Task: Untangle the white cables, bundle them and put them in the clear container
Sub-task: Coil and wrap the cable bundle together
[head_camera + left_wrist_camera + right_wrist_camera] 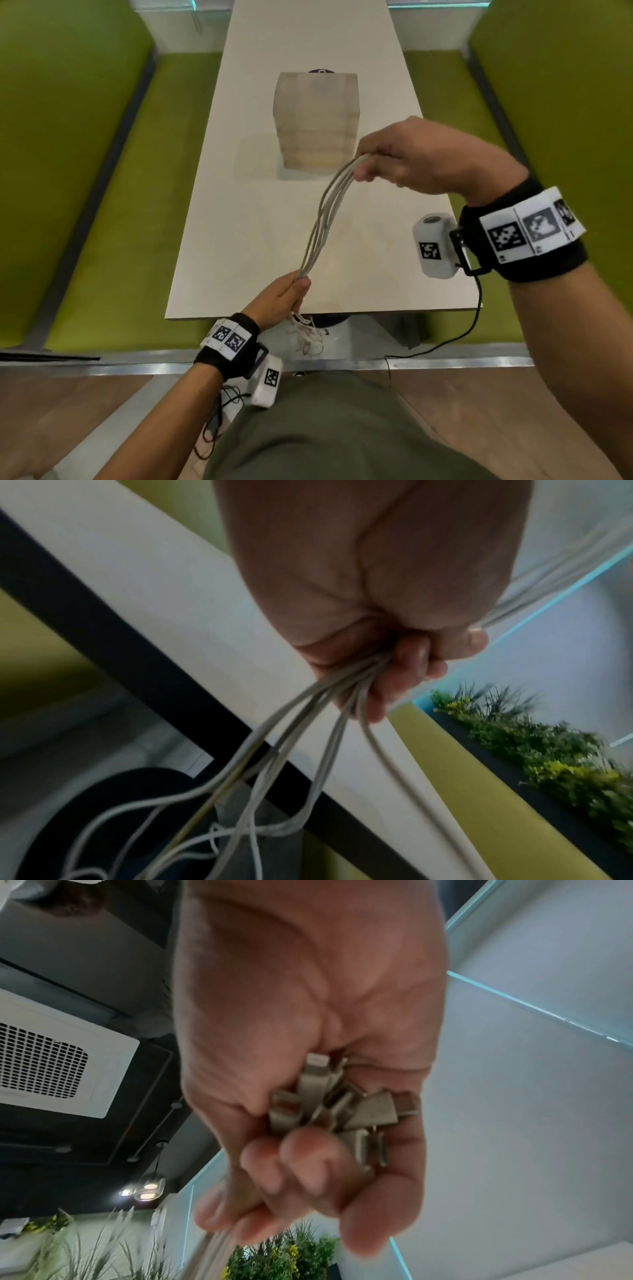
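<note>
Head view: our left hand point(279, 296) grips the white cables point(320, 219) at the table's point(239, 240) near edge, loose ends dangling below it. Our right hand point(418, 161) fists the connector ends point(337, 1108), raised over the table. Cables span taut between both. Clear container point(317, 120) sits mid-table beyond, open tabletop around it, green benches point(113, 222) flanking.

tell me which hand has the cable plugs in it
The right hand: the cable plugs sit bunched in its palm. The left hand grips only bare cables.
</note>
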{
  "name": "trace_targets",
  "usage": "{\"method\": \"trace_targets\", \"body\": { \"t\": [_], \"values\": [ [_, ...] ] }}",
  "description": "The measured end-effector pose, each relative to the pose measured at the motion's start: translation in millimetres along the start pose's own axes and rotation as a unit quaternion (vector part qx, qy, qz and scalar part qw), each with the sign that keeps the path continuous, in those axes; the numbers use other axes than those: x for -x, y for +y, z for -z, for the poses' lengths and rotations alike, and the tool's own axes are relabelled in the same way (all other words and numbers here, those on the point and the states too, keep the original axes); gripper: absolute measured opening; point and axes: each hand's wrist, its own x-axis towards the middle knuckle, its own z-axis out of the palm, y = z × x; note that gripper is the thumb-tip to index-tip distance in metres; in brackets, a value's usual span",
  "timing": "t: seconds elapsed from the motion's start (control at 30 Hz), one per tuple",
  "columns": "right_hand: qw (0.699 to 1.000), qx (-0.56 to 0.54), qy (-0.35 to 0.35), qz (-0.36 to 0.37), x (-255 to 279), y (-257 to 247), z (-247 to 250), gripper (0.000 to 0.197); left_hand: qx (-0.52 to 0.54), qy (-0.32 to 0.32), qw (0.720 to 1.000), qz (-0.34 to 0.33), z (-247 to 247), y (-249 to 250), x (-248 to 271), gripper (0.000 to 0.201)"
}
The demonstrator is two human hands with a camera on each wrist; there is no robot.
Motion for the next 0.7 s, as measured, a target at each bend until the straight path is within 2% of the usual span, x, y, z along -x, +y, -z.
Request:
{"method": "trace_targets", "body": {
  "t": [0.07, 0.1, 0.17, 0.23, 0.33, 0.47, 0.5, 0.7],
  "values": [
    [1.000, -0.003, -0.017, -0.001, -4, -4, -7, 0.026, -0.024, -0.033, 0.999, 0.019, 5, -1, -3, 0.057],
    [1.000, -0.004, -0.025, 0.000, -5, -5, -11, 0.025, -0.036, -0.046, 0.998, 0.033, 9, -2, -3, 0.071],
    [0.999, 0.004, -0.051, 0.009, -7, -7, -20, 0.023, -0.030, -0.027, 0.999, 0.035, 18, 2, -5, 0.098],
    [0.995, 0.021, -0.090, 0.023, -11, -11, -34, 0.024, 0.020, 0.010, 1.000, -0.011, 28, 20, -8, 0.107],
    [0.990, 0.047, -0.127, 0.039, -18, -16, -59, 0.021, 0.085, 0.031, 0.993, -0.075, 33, 61, -14, 0.088],
    [0.989, 0.062, -0.129, 0.044, -20, -17, -66, 0.017, 0.115, 0.042, 0.988, -0.092, 11, 92, -19, 0.015],
    [0.989, 0.059, -0.130, 0.039, -20, -15, -63, 0.018, 0.130, 0.048, 0.986, -0.090, 6, 91, -18, 0.006],
    [0.990, 0.027, -0.136, 0.030, -17, -10, -50, 0.024, 0.211, 0.048, 0.972, -0.093, 5, 80, -13, 0.028]
  ]
}}
